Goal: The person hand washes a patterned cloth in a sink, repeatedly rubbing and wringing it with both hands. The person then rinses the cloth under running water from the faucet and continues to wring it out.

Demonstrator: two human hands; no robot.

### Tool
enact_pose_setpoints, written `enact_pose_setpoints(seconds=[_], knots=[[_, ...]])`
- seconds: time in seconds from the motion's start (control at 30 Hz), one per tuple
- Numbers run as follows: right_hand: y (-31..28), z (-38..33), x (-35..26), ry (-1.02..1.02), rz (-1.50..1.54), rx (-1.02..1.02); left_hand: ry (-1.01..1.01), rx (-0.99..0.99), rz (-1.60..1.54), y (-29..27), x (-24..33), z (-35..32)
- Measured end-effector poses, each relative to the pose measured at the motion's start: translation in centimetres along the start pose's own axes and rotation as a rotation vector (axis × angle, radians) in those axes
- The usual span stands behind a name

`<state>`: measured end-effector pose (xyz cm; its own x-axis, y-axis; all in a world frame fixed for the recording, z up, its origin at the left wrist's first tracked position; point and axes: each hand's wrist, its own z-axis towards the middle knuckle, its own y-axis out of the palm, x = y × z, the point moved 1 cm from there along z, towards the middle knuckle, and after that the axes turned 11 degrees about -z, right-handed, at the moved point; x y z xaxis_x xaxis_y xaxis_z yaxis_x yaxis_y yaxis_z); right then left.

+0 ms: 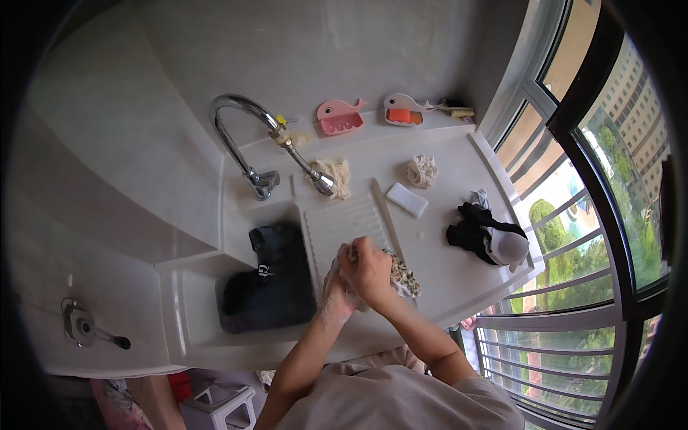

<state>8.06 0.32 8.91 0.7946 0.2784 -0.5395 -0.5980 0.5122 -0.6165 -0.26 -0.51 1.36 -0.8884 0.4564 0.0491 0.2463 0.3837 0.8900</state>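
Observation:
A small patterned cloth point(405, 278), cream with dark and green specks, is bunched up over the lower end of the ribbed washboard point(340, 226) moulded into the sink top. My right hand point(371, 272) is closed in a fist around it from above. Pressed against it from the left, my left hand point(337, 290) also grips the cloth; white suds coat its wrist and side, and its fingers are partly hidden behind the right hand. Part of the cloth hangs out to the right of my fists. Beyond them on the flat top lies a white bar of soap point(407, 200).
Dark clothing point(276, 276) soaks in the basin at left, under a curved chrome faucet point(247, 118). A beige cloth point(334, 178), a crumpled cream cloth point(422, 171) and black-and-white garments point(479, 236) lie around. Whale-shaped soap dishes, pink point(341, 118) and white point(405, 111), line the back ledge.

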Motion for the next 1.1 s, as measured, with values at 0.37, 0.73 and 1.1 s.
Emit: enact_pose_setpoints(seconds=[0.37,0.73,1.1], knots=[[0.0,-1.1,-1.8,-0.108,0.046,-0.141,0.061,-0.066,0.091,0.7,0.6,-1.2],[-0.1,-2.2,-1.3,-0.089,0.074,-0.241,-0.024,-0.063,0.084,-0.1,0.7,-1.7],[-6.0,0.3,6.7,0.491,1.094,-0.836,0.209,-0.206,0.535,7.4,1.8,-8.4]])
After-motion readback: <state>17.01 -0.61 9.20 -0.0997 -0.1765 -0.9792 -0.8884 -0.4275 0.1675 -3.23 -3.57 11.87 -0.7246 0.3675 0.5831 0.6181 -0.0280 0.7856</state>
